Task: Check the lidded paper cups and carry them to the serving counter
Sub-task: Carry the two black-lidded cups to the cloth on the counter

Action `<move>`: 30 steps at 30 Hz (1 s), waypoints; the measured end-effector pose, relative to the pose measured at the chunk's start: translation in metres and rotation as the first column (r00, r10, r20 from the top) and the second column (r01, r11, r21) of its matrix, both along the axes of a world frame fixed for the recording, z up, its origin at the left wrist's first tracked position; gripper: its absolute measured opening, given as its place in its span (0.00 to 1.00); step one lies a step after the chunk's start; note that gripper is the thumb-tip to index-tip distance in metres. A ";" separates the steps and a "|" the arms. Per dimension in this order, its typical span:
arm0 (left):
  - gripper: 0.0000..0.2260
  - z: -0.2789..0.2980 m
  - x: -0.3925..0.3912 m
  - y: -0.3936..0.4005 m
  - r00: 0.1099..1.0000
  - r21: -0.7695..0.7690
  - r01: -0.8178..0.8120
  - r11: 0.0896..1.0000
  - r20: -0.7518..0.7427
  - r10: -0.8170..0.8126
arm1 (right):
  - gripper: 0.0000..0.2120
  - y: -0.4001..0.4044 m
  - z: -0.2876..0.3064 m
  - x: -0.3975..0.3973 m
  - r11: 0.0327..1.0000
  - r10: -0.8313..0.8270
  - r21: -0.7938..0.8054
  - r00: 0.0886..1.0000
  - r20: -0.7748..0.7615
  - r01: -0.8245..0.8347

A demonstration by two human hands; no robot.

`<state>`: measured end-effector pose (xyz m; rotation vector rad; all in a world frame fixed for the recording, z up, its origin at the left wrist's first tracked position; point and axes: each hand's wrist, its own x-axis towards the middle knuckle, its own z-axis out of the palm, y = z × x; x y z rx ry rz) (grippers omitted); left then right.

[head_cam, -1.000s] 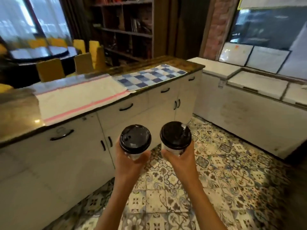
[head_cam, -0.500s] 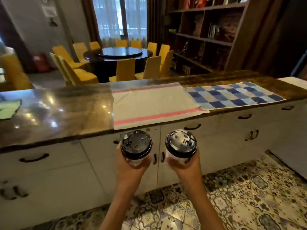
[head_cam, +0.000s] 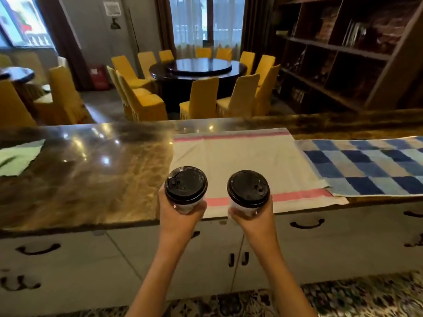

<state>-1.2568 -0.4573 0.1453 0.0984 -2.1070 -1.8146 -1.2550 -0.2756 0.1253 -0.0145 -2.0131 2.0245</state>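
Carry nearly done, both cups at the counter edge, neither set down.

Left hand (head_cam: 180,216) wraps the left cup (head_cam: 185,189) from below, fingers curled round its white wall; black lid looks seated flat, sip tab toward the cup's left side. Right hand (head_cam: 254,217) grips the right cup (head_cam: 248,191) the same way, lid on, looks flush. Both cups upright, near each other but apart, held over the near edge of the counter (head_cam: 91,170), in front of the white towel with pink stripes (head_cam: 247,156); left cup sits over that towel's left edge, right cup over its near pink stripe. Blue checked cloth (head_cam: 366,165) lies just right of the towel. Whether the cups hang above or touch the surface, cannot tell. Left to do, by my read: lower both onto the counter, release.
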 end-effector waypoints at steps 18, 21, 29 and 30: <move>0.39 -0.019 -0.254 -0.015 0.997 0.010 -0.023 1.000 0.078 0.022 | 0.39 -0.028 -0.006 -0.250 0.996 -0.054 0.074 0.991 0.125 0.045; 0.41 -0.019 -0.277 -0.013 0.994 -0.008 -0.047 0.999 0.097 0.047 | 0.39 -0.031 -0.008 -0.280 0.995 -0.055 0.087 0.989 0.139 0.043; 0.42 -0.031 -0.317 -0.011 0.981 -0.038 -0.121 0.992 0.149 0.125 | 0.40 -0.030 -0.014 -0.328 0.995 0.009 0.091 0.982 0.189 -0.027; 0.41 -0.033 -0.319 -0.011 0.979 -0.038 -0.125 0.991 0.157 0.130 | 0.40 -0.029 -0.015 -0.331 0.995 0.012 0.091 0.981 0.194 -0.030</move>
